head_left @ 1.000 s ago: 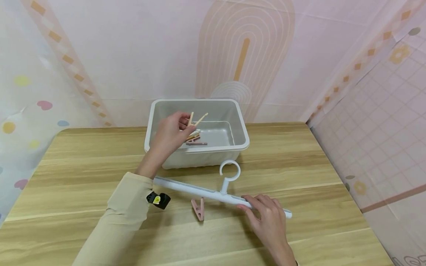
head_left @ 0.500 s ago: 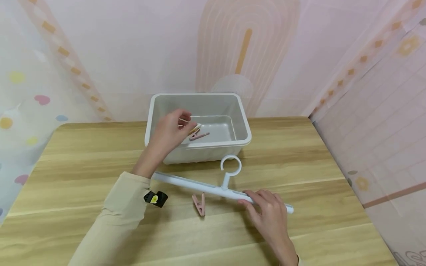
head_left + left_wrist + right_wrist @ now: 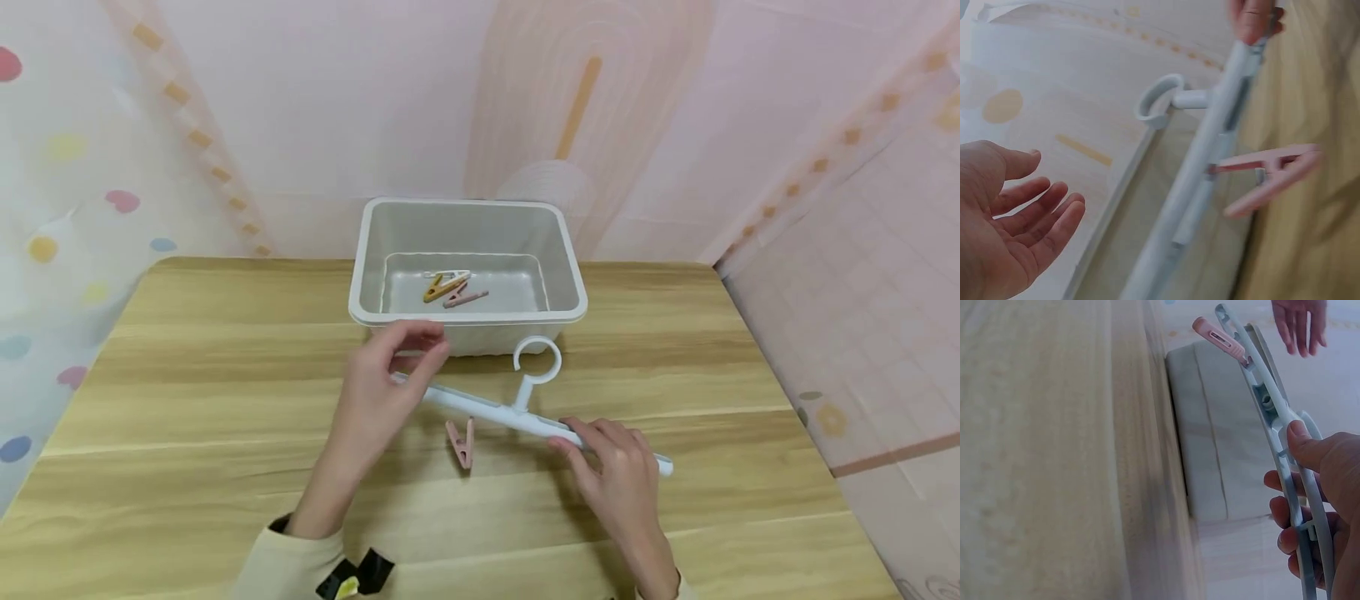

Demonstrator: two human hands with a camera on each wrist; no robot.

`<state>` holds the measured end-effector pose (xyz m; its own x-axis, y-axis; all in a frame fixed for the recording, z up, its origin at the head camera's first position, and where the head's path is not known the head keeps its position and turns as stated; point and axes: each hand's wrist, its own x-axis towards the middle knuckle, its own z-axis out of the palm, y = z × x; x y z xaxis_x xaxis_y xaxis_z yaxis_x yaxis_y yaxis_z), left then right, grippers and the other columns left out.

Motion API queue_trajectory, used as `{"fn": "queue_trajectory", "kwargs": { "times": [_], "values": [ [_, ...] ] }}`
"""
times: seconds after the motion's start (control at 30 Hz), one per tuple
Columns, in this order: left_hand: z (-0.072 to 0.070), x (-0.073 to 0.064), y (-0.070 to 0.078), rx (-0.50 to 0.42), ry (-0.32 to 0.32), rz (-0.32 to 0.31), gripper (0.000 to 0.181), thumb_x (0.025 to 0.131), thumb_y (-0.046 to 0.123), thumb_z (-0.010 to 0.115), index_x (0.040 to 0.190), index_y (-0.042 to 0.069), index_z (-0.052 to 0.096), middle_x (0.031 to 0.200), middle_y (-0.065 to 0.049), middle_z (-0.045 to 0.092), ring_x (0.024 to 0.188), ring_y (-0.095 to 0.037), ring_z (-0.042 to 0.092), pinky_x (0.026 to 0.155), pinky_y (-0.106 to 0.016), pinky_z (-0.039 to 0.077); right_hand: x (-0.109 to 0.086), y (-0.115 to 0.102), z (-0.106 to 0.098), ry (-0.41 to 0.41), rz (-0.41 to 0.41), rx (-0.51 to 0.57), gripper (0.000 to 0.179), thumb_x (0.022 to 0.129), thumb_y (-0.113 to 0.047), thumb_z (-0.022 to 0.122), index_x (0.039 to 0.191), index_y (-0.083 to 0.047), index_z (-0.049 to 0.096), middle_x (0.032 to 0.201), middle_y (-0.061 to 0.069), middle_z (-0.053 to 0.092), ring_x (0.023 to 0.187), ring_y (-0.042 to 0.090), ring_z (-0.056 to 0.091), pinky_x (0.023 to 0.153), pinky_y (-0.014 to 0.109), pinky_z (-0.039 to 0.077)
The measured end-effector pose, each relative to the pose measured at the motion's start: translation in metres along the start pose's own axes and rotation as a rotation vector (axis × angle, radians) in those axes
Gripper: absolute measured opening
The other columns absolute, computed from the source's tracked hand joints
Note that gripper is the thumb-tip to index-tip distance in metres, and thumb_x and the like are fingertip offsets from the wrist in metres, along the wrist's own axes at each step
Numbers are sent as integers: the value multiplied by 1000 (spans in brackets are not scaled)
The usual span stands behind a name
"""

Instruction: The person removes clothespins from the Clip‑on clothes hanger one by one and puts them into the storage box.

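My right hand [image 3: 622,475] grips a pale blue clothes hanger [image 3: 483,409] near its right end, thumb on the near side and fingers behind it. The hanger is a straight bar with a round hook [image 3: 556,362] pointing up. A pink clothespin [image 3: 1272,172] is clipped to the bar, its handles sticking out toward me. Over the hanger's left end in the head view is my left hand [image 3: 386,367], and the left wrist view shows its relaxed fingers holding nothing. Beyond it, a grey plastic box [image 3: 472,333] contains a white clothespin [image 3: 453,274], a mustard one and a pink one.
The box stands at the back of the wood-grain table [image 3: 225,375], against a patterned wall cloth [image 3: 360,100]. Another cloth wall [image 3: 862,333] runs along the table's right side. A black wrist strap [image 3: 373,572] shows by the left sleeve.
My left hand let go of a cream clothespin over the box, then drew back toward me to the hanger's left end. The right hand still holds the hanger. The head view shifted slightly.
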<state>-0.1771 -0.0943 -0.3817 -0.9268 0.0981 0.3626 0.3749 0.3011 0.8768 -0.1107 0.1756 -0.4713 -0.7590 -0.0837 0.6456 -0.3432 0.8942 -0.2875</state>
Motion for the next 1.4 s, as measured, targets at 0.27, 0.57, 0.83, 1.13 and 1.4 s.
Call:
{"fn": "queue_trajectory", "kwargs": {
  "times": [0.27,0.57,0.83,1.13,1.4],
  "values": [
    [12,-45,-11,48,51,-96,20,91,9,74,110,5,69,104,-5,74,94,-11,69,80,-24,60,-1,-1,-3,-4,13,-2,32,71,-34,87,98,-18,81,76,-3,75,65,10,65,64,30,46],
    [25,-75,-28,62,42,-403,21,95,20,71,112,8,67,104,-6,73,95,-16,70,81,-21,59,1,-5,-4,11,0,2,31,72,-34,87,98,-18,81,76,-3,75,65,10,65,63,29,45],
    [40,-89,-40,-213,-76,-524,40,94,19,72,127,1,60,107,-12,72,93,-7,67,84,-20,55,2,-10,-2,14,-12,13,31,71,-32,87,98,-19,81,76,-3,75,67,11,66,64,30,45],
    [36,-94,-44,-93,15,-432,20,89,8,76,107,4,68,96,-11,75,81,-4,70,74,-17,58,0,-14,0,16,-23,25,29,74,-34,86,98,-19,81,77,-4,75,66,9,65,64,29,46],
    [29,-96,-44,288,146,-124,24,80,6,83,100,1,71,86,-13,77,73,-21,76,65,-25,61,0,-18,0,12,-37,32,29,74,-34,86,98,-20,80,78,-4,76,66,9,65,64,29,48]
  ]
}}
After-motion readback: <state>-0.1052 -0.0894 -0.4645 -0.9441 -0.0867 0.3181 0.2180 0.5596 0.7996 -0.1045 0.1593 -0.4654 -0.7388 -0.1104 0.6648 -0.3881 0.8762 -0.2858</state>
